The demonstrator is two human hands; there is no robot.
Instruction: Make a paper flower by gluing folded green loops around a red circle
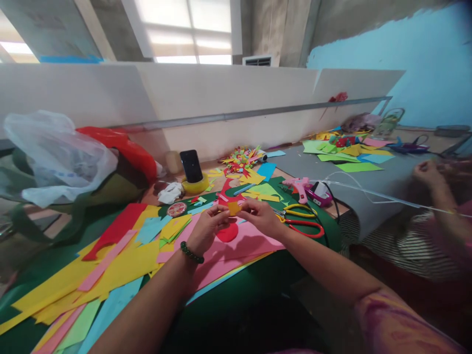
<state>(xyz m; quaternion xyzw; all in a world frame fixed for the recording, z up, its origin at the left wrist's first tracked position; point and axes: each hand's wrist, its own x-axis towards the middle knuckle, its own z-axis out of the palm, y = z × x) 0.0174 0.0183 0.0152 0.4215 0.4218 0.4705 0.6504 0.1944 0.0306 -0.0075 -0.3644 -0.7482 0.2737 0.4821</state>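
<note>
Between my two hands is a small yellow-orange piece of paper or felt (234, 208). My left hand (211, 223), with a dark green bead bracelet (191, 252) at its wrist, pinches the left edge. The fingers of my right hand (262, 217) close on the right edge. Just below lies a round red piece (226, 232) on a stack of pink sheets (221, 263). Right of my right hand rest scissors with yellow and red handles (304, 228). A pink hot glue gun (299, 188) lies behind them.
Coloured strips and sheets (125, 265) cover the left side. A phone (191, 166) leans by a yellow tape roll (195, 184). Bags (62, 157) stand at left. Finished-looking colourful cuttings (241, 160) are heaped at the back. Another person's hand (427, 173) is at far right.
</note>
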